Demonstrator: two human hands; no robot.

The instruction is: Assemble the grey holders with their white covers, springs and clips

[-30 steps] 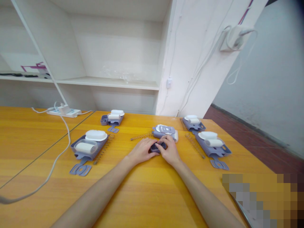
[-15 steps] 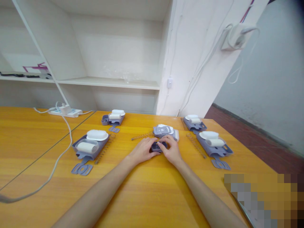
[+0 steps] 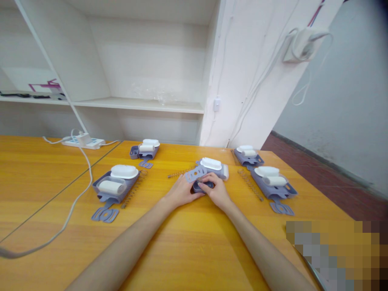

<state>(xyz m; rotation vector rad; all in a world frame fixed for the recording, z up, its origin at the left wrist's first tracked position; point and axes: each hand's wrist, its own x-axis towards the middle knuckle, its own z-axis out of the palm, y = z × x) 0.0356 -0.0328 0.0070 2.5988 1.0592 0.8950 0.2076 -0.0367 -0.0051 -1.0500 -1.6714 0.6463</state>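
Both my hands meet at the middle of the yellow wooden table [image 3: 188,242]. My left hand [image 3: 181,191] and my right hand [image 3: 216,190] together grip a small dark grey-blue plastic piece [image 3: 202,186] resting on the table. A flat grey slotted plate [image 3: 195,174] lies tilted just behind my left fingers. Behind it sits a grey tray with a white oval part [image 3: 211,163] on top. A thin coil spring [image 3: 178,173] lies to the left of that tray.
Similar grey trays with white parts stand at the left [image 3: 115,186], far middle [image 3: 144,150], and right [image 3: 271,183], [image 3: 247,155], with springs beside them. A white power strip [image 3: 81,142] and its cable [image 3: 72,202] lie at the left. White shelves back the table.
The flat slotted plate slid off the tray top to its left front, uncovering the white oval part. My hands stayed on the small dark piece.
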